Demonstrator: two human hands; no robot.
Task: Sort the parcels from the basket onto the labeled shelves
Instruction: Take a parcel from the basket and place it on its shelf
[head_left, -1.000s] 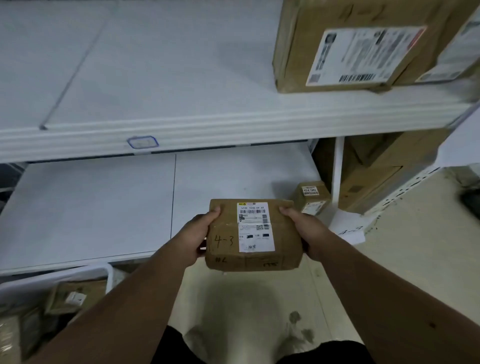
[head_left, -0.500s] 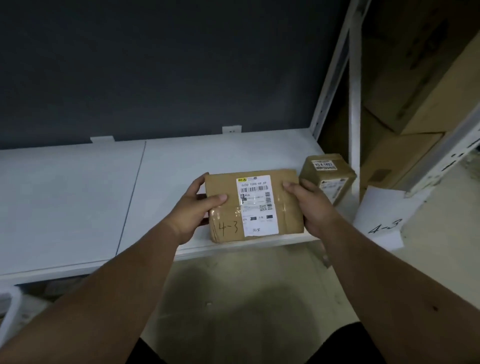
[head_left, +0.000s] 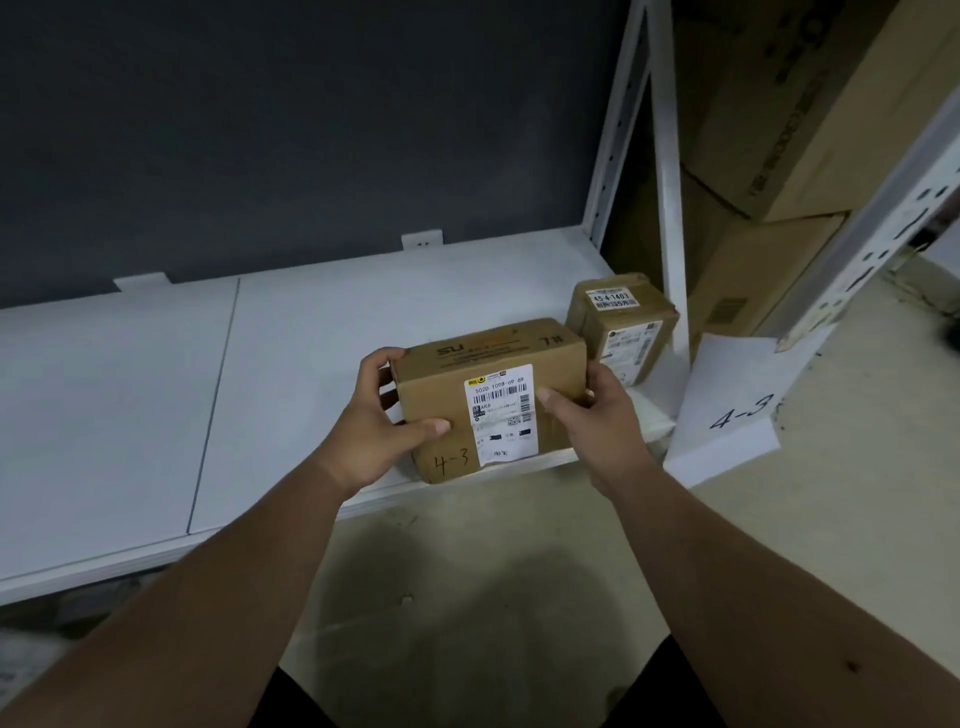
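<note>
A brown cardboard parcel (head_left: 483, 364) with a white shipping label and "4-3" handwritten on its front stands on the front edge of the low white shelf (head_left: 291, 364). My left hand (head_left: 387, 421) grips its left end, thumb across the front. My right hand (head_left: 592, 410) grips its right end, thumb on the label. A white paper sign (head_left: 727, 410) reading "4-3" hangs at the shelf's right front corner.
A smaller brown parcel (head_left: 623, 327) stands on the shelf just behind and right of the held one. White uprights (head_left: 667, 208) close the shelf's right end, with large cardboard boxes (head_left: 769, 270) beyond. A dark wall backs the shelf. Concrete floor lies below.
The parcel has moved forward onto the shelf and tipped upright, so its labelled face now points toward me. The view has dropped from the upper shelf to this lower one.
</note>
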